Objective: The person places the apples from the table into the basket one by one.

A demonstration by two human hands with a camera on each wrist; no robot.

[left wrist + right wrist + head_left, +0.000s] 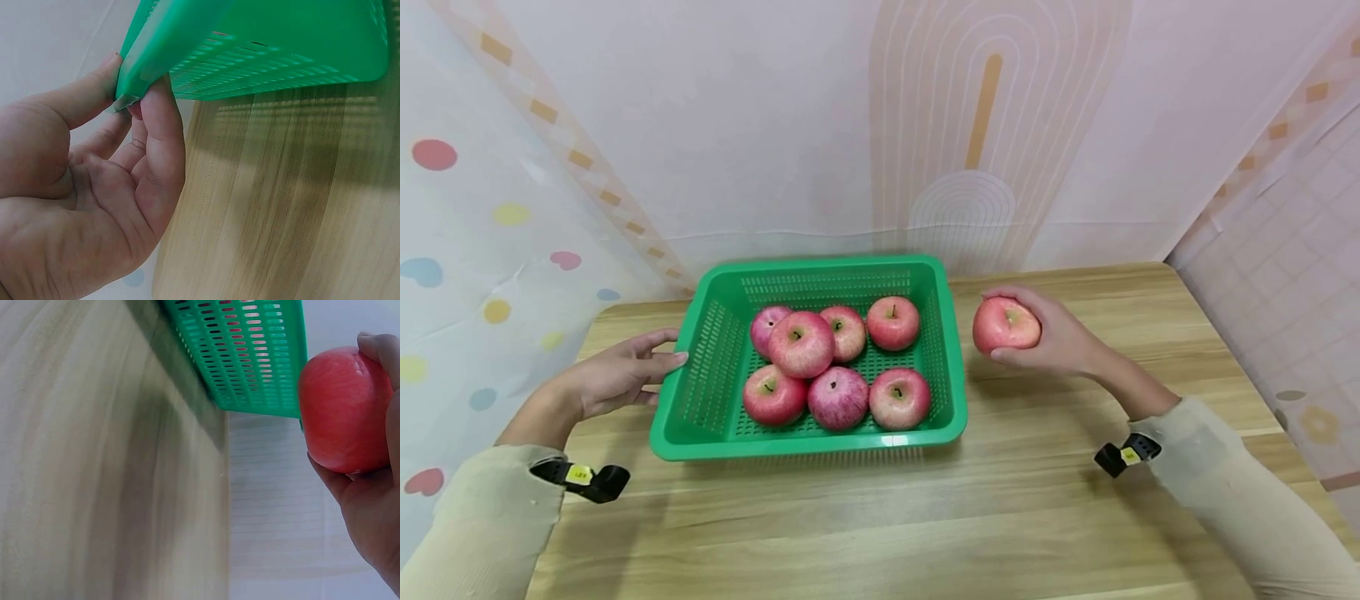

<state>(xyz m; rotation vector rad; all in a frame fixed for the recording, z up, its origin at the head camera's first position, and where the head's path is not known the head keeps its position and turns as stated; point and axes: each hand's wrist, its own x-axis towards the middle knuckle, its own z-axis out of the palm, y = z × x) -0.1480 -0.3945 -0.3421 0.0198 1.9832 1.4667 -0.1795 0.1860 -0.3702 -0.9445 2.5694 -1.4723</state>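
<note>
A green plastic basket [706, 425] with slotted walls holds several red apples, one of them, a pinkish apple [802, 344], lying on top of the others. My left hand [617, 372] pinches the basket's left rim; in the left wrist view the thumb [94, 87] is on one side and curled fingers [164, 134] are under the lip. Just right of the basket, my right hand [1048, 332] grips a red apple [1006, 323] above the table. In the right wrist view that apple [344, 409] sits between thumb and fingers, close beside the basket wall [250, 356].
The wooden table [820, 525] stretches in front of the basket and to its right. Behind it stands a patterned wall covering [760, 125]. Each sleeve carries a black strap, the left strap [580, 477] and the right strap [1127, 454].
</note>
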